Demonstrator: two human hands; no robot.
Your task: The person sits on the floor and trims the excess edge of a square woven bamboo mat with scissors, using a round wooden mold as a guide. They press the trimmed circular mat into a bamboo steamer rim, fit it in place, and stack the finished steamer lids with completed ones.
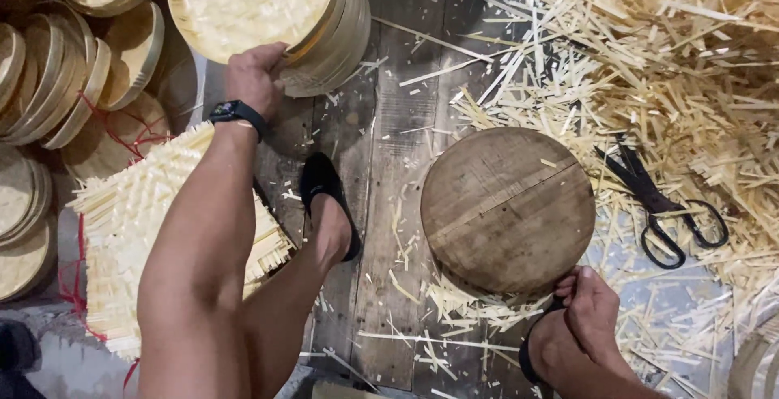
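My left hand (256,75), with a black watch on the wrist, grips the rim of the top round woven bamboo tray (243,2), which sits on a stack of the same trays. My right hand (588,310) is low at the right. Its fingers are curled just below the edge of a round wooden block (507,208), and it rests by my right foot. I see nothing in it. My left foot in a black shoe (329,200) stands on the plank floor between the stack and the block.
A pile of square woven bamboo mats (130,229) lies under my left arm. Stacks of round bamboo lids (57,83) fill the left edge. Black scissors (665,204) lie right of the block on a heap of cut bamboo strips (649,50).
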